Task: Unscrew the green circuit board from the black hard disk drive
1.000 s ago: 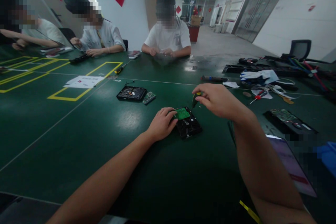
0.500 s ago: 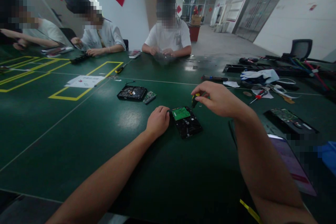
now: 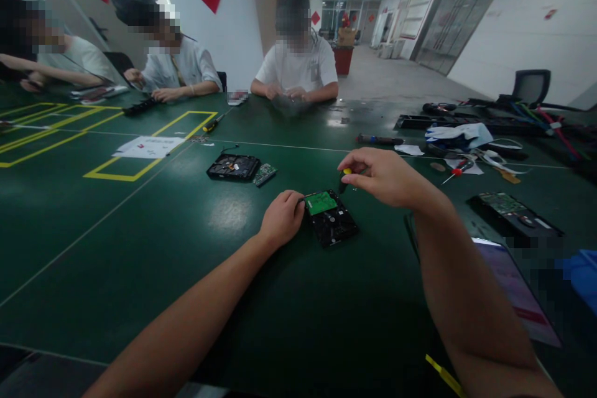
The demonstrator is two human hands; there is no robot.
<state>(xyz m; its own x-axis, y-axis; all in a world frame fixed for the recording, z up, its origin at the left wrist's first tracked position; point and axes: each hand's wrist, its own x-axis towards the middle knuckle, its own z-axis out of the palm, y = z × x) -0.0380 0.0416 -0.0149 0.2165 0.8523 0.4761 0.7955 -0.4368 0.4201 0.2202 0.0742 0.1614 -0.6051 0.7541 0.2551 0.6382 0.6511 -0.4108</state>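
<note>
A black hard drive (image 3: pixel 336 227) with a green circuit board (image 3: pixel 321 202) on its upper side lies on the dark green table in front of me. My left hand (image 3: pixel 283 216) has its fingers curled against the drive's left edge, gripping it. My right hand (image 3: pixel 368 175) pinches a small black and yellow screwdriver (image 3: pixel 344 180), held upright at the drive's far right corner. Its tip is too small to make out. Tiny screws (image 3: pixel 354 189) lie just right of the screwdriver.
Farther left are another opened drive (image 3: pixel 233 166) and a loose circuit board (image 3: pixel 265 175). To the right lie another drive (image 3: pixel 515 214), a red screwdriver (image 3: pixel 459 170), white gloves (image 3: pixel 459 135) and a tablet-like screen (image 3: pixel 515 292). Several people sit across the table.
The view has shifted very slightly. The right-hand fingers have turned a little on the screwdriver handle; the left hand and the hard drive keep their places.
</note>
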